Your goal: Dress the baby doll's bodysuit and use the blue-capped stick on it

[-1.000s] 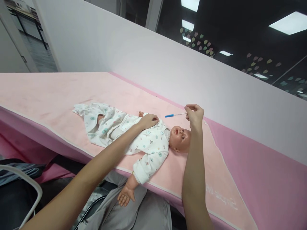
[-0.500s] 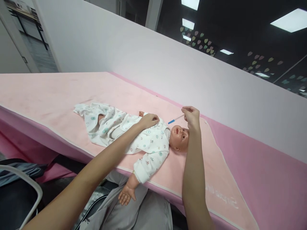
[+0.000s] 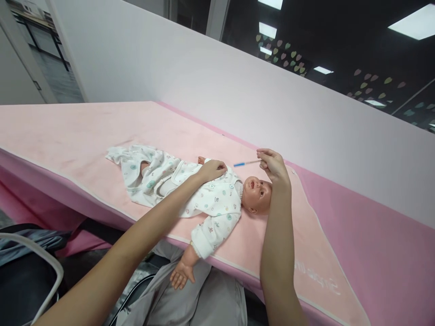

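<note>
A baby doll (image 3: 256, 192) in a white patterned gown (image 3: 220, 194) lies on its back on the padded table. My left hand (image 3: 213, 170) rests on its chest, fingers curled in; whatever may be in them is hidden. Above the far side of the doll's head, my right hand (image 3: 273, 165) is raised and closed. It pinches one end of a slender rod with a blue end (image 3: 239, 164), which looks like a glass thermometer. The blue end points left, over the doll's shoulder, apart from the gown. One doll hand (image 3: 182, 274) hangs past the near edge.
The pink table pad (image 3: 68, 131) runs along a white partition wall (image 3: 142, 59) at the back. At lower left stands a black chair (image 3: 23, 280) with a pale curved armrest. Grey-trousered legs (image 3: 210, 299) are below the near edge.
The rod has swung from a downward slant to nearly level, its blue end rising slightly leftward. My right wrist has tilted, its forearm shifting right. My left hand stays on the doll's chest.
</note>
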`<action>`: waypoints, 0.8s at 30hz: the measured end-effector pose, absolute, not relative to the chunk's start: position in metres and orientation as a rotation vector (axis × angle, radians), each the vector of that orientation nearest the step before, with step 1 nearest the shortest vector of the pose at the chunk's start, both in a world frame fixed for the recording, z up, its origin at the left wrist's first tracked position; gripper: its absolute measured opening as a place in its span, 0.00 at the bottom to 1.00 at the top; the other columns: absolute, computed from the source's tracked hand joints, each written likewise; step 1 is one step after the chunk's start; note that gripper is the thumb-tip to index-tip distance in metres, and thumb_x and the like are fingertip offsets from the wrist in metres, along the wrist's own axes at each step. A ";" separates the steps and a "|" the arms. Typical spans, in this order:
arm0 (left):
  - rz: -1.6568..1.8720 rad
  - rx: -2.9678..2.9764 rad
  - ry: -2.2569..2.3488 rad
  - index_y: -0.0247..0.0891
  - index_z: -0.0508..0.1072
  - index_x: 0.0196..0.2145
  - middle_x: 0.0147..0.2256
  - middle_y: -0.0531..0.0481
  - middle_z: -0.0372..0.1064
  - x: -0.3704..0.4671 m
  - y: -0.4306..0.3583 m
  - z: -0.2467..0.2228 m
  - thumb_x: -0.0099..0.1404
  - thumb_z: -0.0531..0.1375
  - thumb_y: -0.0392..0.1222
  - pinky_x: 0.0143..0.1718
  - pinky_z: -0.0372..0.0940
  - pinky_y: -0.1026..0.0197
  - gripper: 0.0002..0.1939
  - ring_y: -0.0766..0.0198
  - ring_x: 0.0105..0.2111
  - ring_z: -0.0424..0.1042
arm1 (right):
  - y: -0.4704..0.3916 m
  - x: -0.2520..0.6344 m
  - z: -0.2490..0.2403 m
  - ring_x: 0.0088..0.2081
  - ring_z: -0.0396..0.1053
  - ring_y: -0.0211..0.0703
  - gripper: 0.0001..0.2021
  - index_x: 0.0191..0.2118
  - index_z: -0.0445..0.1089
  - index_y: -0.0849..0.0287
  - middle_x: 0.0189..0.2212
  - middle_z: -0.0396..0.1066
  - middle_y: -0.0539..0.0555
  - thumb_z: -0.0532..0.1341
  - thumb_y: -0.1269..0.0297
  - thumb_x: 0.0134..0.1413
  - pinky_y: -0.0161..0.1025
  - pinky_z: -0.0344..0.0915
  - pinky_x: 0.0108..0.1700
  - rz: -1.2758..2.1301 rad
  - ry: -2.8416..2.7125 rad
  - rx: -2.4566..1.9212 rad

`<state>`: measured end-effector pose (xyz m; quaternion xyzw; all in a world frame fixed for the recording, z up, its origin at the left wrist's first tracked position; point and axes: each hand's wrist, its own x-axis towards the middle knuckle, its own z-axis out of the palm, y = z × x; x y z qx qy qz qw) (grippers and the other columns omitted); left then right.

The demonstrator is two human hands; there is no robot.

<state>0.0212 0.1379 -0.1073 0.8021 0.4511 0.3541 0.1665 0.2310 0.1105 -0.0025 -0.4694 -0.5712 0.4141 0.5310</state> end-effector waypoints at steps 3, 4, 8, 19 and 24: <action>1.004 2.283 1.286 0.36 0.76 0.33 0.34 0.50 0.73 0.021 0.138 -0.107 0.58 0.53 0.41 0.40 0.60 0.63 0.12 0.60 0.36 0.70 | 0.109 0.231 -0.001 0.14 0.48 0.20 0.12 0.33 0.68 0.62 0.24 0.61 0.46 0.62 0.68 0.37 0.26 0.42 0.15 0.969 -1.366 -1.099; 1.004 2.283 1.287 0.36 0.75 0.34 0.34 0.50 0.73 0.021 0.138 -0.107 0.58 0.53 0.41 0.40 0.60 0.63 0.13 0.60 0.36 0.70 | 0.109 0.231 0.000 0.14 0.48 0.20 0.11 0.32 0.68 0.63 0.23 0.60 0.46 0.62 0.69 0.36 0.26 0.41 0.15 0.941 -1.348 -1.129; 1.006 2.282 1.290 0.36 0.75 0.34 0.34 0.50 0.73 0.021 0.136 -0.106 0.58 0.53 0.41 0.40 0.60 0.62 0.13 0.60 0.36 0.70 | 0.108 0.233 0.002 0.14 0.45 0.19 0.13 0.34 0.68 0.61 0.25 0.61 0.46 0.64 0.67 0.36 0.26 0.42 0.15 1.022 -1.335 -1.031; 1.004 2.268 1.296 0.36 0.75 0.34 0.35 0.50 0.73 0.021 0.136 -0.106 0.57 0.53 0.40 0.40 0.61 0.63 0.13 0.60 0.36 0.70 | 0.106 0.231 0.004 0.13 0.47 0.19 0.13 0.33 0.67 0.62 0.24 0.61 0.45 0.64 0.68 0.36 0.26 0.40 0.13 1.011 -1.304 -1.014; 0.995 2.286 1.287 0.36 0.75 0.34 0.35 0.49 0.73 0.021 0.137 -0.107 0.57 0.53 0.40 0.41 0.61 0.62 0.13 0.60 0.37 0.70 | 0.106 0.236 0.006 0.14 0.47 0.19 0.13 0.33 0.66 0.62 0.24 0.61 0.45 0.64 0.69 0.36 0.24 0.42 0.14 1.040 -1.287 -0.971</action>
